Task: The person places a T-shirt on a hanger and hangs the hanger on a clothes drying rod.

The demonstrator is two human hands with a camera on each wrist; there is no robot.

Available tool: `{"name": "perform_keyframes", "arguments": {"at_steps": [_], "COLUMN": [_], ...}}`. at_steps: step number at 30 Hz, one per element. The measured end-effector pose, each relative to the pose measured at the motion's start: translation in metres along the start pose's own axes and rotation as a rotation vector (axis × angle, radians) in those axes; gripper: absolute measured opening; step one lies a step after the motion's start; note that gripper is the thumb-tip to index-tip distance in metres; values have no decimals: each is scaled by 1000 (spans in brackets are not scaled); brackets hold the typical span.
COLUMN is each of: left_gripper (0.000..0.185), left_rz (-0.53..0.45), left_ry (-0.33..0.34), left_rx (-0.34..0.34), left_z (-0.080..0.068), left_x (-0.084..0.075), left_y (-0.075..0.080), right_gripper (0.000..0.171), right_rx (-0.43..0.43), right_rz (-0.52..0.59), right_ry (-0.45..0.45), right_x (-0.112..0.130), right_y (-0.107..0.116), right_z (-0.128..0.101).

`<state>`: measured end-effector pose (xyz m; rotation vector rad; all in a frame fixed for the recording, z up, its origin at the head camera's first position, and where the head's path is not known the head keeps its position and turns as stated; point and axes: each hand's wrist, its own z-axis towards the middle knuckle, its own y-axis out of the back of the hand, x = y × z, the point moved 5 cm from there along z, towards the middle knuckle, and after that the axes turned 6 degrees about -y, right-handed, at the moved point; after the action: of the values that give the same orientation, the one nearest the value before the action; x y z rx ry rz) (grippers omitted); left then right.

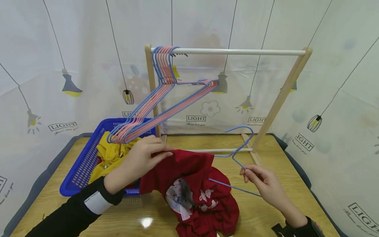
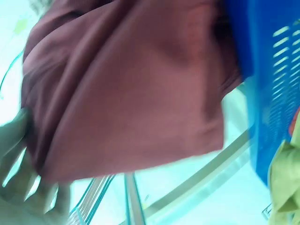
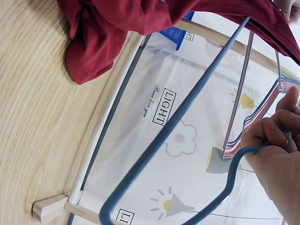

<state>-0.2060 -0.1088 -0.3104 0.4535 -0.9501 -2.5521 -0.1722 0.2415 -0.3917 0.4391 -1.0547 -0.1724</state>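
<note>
"Where is the red garment (image 1: 189, 161)?"

"Above the wooden table (image 1: 266, 214), its upper edge raised by a person's left hand (image 1: 143, 153) and its lower folds bunched on the tabletop, a printed picture and pale flower shapes facing up."

"How does that hand hold it?"

"Thumb and fingers close together, pinching the fabric's edge."

"And the right hand (image 1: 263, 182)?"

"Fingers curled, it grips a blue hanger (image 1: 234, 153) by one shoulder, just beside the neck. The hanger's far side disappears into the garment; its hook stands free."

"What surrounds the pair?"

"At left, a blue basket (image 1: 77, 159) holds yellow clothing (image 1: 111, 156). Behind, pink and blue hangers (image 1: 148, 105) cluster at the left end of a white rod (image 1: 237, 52) on wooden posts (image 1: 279, 95)."
</note>
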Motion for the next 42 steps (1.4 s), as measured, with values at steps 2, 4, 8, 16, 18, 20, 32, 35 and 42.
{"name": "perform_keyframes", "arguments": {"at_steps": [2,4,8,16,18,20,32,35,42], "left_gripper": [15,16,17,30,32,30,11,10,17], "left_rz": [-7,-6,18,70,77,80,115,102,156], "left_ry": [-60,-84,-24,24,-15,-36,-89,-84,-36], "left_rx": [-66,-92,-20,154,151,141,0,-32,52], "left_z": [1,4,13,23,25,25,33,37,41], "left_x": [-3,-7,-13,-31,-34,-35,-45,-49,-55], "left_y": [-1,-3,-8,-25,-31,-36,-48,-48,-49], "right_gripper": [19,19,19,20,20,20,19,19,21], "right_rx": [4,4,5,24,23,24,51,55,28], "right_rz": [-17,-35,-66,-36,-39,-46,-70,-70,-36], "right_ry": [-14,-21,-12,14,15,17,13,11,29], "right_x": [1,3,7,7,8,10,15,16,16], "right_y": [-1,-2,-7,-15,-16,-17,-27,-31,-33], "right_z": [0,0,3,6,6,6,12,14,15]}}
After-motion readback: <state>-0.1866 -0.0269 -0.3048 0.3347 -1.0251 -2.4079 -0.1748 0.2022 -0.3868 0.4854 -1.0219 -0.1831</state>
